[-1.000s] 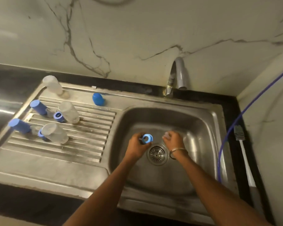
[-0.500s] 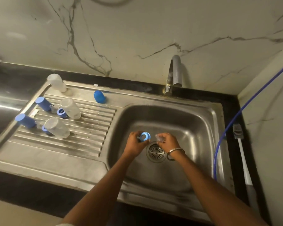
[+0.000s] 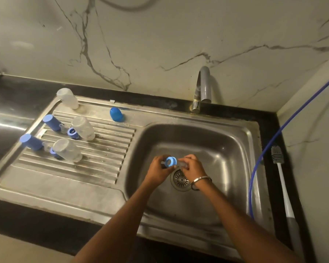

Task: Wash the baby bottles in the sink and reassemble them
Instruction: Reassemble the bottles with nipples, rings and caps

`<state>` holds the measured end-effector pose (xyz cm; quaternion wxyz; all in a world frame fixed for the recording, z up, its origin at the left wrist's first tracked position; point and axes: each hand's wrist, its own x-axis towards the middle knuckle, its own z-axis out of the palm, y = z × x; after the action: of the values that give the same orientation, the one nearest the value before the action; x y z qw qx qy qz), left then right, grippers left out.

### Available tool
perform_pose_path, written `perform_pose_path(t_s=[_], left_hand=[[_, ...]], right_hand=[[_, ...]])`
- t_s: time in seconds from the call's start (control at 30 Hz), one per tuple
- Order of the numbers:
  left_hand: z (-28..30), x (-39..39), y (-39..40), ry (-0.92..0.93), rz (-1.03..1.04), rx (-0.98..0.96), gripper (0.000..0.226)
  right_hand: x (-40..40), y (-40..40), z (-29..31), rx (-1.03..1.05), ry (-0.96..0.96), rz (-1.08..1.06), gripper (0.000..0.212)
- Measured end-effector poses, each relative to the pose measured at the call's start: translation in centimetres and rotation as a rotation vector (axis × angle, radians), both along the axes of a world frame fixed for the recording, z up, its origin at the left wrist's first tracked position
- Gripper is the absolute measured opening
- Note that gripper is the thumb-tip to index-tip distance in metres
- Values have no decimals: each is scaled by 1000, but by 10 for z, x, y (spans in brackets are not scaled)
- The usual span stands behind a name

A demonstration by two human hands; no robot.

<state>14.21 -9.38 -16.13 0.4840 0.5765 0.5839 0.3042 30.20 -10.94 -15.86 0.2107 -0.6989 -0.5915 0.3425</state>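
Observation:
Over the steel sink basin (image 3: 226,149), my left hand (image 3: 158,171) grips a blue screw ring (image 3: 170,161). Right beside it, my right hand (image 3: 192,168) pinches a clear teat (image 3: 182,164) that touches the ring. Both hands hover just above the drain (image 3: 180,179). On the ribbed drainboard (image 3: 103,149) three clear bottles stand upside down: one at the back (image 3: 67,98), one in the middle (image 3: 83,128), one nearer (image 3: 66,149). Blue caps (image 3: 51,122) (image 3: 31,141) and a blue ring (image 3: 72,132) lie among them. A lone blue cap (image 3: 115,114) stands further right.
A grey tap (image 3: 203,86) arches over the basin's back edge, with no water running. A bottle brush (image 3: 282,177) lies on the black counter at the right. A blue hose (image 3: 270,143) curves down along the sink's right rim.
My hands have drawn closer together, so the teat now meets the blue ring. The camera shifted slightly; the items on the drainboard have not moved.

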Motion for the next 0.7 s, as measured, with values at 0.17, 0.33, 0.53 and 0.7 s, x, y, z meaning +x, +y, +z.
perform_pose_path(t_s=[0.17,0.33,0.53,0.7], left_hand=[[0,0,-1,-26,22,17,37],[0,1,-3,-85,34,-24,41],[2,1,-8,-138,5,-50,38],[4,2,-11,-164,15,-61,39]], right_hand=[[-6,3,9,36,51,-29,37],[-6,-5,7,-12,197,-183,38],[-5,-10,7,-34,465,-344,33],[-6,-12,5,-35,480,-288,34]])
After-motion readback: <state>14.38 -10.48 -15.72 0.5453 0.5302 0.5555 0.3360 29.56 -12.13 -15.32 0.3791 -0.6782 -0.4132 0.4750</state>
